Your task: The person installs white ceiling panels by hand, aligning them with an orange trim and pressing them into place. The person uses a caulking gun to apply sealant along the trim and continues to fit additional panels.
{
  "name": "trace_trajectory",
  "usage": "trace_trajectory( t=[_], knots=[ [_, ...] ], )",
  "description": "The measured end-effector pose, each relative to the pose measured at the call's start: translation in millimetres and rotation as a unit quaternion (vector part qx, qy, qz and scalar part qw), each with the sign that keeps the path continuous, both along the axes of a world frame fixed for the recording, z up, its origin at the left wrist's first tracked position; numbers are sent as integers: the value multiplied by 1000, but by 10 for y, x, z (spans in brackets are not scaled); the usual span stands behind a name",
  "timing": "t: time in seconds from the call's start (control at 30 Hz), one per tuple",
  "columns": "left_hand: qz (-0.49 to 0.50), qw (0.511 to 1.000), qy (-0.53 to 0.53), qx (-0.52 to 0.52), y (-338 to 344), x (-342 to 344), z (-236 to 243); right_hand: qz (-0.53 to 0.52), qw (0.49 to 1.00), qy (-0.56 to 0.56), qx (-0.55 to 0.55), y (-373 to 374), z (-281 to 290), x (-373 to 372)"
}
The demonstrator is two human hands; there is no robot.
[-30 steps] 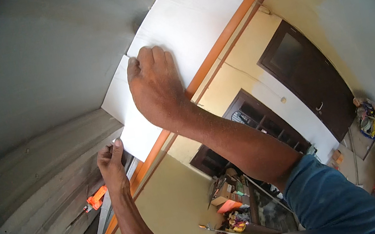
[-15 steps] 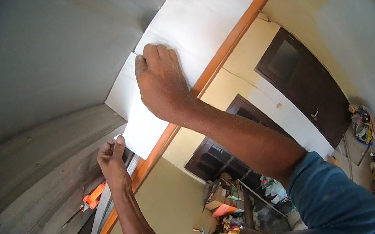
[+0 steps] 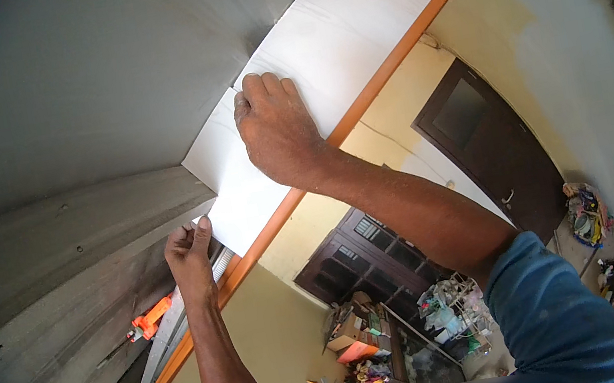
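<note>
My left hand (image 3: 190,261) is closed, thumb against fingers, pinching the white end of a short white panel piece (image 3: 237,211). My right hand (image 3: 279,133) lies against the white surface with its fingers curled in. It is beside the seam between the short piece and a longer white panel (image 3: 358,12). Whatever its fingers hold, if anything, is hidden. Along the panels' lower side runs an orange-brown wooden strip (image 3: 385,73). Below my left hand, an orange tool (image 3: 151,318) rests near a long grey tapered blade-like piece (image 3: 163,341).
Grey corrugated sheeting (image 3: 61,273) and a grey surface (image 3: 101,80) border the panels. Beyond and below are a dark door (image 3: 503,150), dark window shutters (image 3: 366,254), cardboard boxes (image 3: 351,334) and piled plastic bags (image 3: 449,314). More clutter (image 3: 588,213) sits beside the door.
The view has shifted slightly, so the panels and my right hand appear a little further right. Both hands keep the same hold and place on the panels.
</note>
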State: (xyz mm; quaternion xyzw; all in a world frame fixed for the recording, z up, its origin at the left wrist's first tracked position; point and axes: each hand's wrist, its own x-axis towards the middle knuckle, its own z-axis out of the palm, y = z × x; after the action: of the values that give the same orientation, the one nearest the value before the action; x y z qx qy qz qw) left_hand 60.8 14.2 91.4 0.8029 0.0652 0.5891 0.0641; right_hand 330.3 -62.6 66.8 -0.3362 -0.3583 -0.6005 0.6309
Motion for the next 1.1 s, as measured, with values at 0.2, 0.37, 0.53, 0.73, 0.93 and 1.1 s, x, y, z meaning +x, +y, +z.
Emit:
trace_trajectory(
  t=[0.2,0.37,0.53,0.73,0.93,1.1],
  knots=[
    [-1,1000,4,-14,42,23,48,-127,988,-23,-86,-132,-17,94],
    [57,998,31,12,36,-21,84,-215,975,-13,-46,-187,-107,164],
    [61,996,60,11,21,-60,77,-199,975,-12,-94,-170,-196,27],
    [13,994,105,28,-5,-104,70,-156,981,-58,-104,-25,-562,-384],
    [68,989,121,53,3,-178,130,-79,988,-65,-116,169,-751,-431],
    [99,987,120,45,62,-198,148,-81,986,-91,-115,174,-785,-326]
  ],
)
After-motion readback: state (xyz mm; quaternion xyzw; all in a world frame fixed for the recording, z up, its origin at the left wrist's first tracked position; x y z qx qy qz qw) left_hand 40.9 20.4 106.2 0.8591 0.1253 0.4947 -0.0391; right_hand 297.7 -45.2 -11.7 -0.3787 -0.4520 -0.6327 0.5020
